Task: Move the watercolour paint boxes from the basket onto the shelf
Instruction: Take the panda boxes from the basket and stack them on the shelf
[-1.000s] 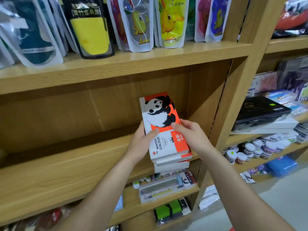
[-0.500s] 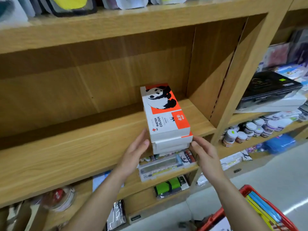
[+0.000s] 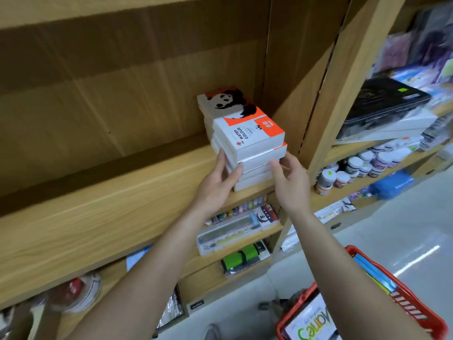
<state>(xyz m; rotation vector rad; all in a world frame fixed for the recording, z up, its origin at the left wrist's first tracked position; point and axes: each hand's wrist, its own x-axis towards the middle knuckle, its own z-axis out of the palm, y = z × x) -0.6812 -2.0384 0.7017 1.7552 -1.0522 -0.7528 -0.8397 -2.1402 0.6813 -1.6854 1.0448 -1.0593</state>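
A stack of several white and orange watercolour paint boxes (image 3: 247,136), the top one printed with a panda, stands on the wooden shelf (image 3: 117,207) near its right end. My left hand (image 3: 217,184) presses against the left side of the lower boxes, thumb on their front. On the other side, my right hand (image 3: 291,184) holds the front right corner of the stack with its fingertips. The red basket (image 3: 416,312) sits low at the bottom right, holding a white box with coloured lettering and some flat blue and yellow packs.
A wooden upright (image 3: 343,94) closes the bay just right of the stack. Paint jars (image 3: 353,168) and a black case (image 3: 384,104) fill the neighbouring shelves. Pen sets (image 3: 235,231) lie on the shelf below. Grey floor shows to the right.
The view has tilted down. Both hands, which were apart from the stack half a second ago, have closed in on its lower boxes. The stack sits deeper on the shelf.
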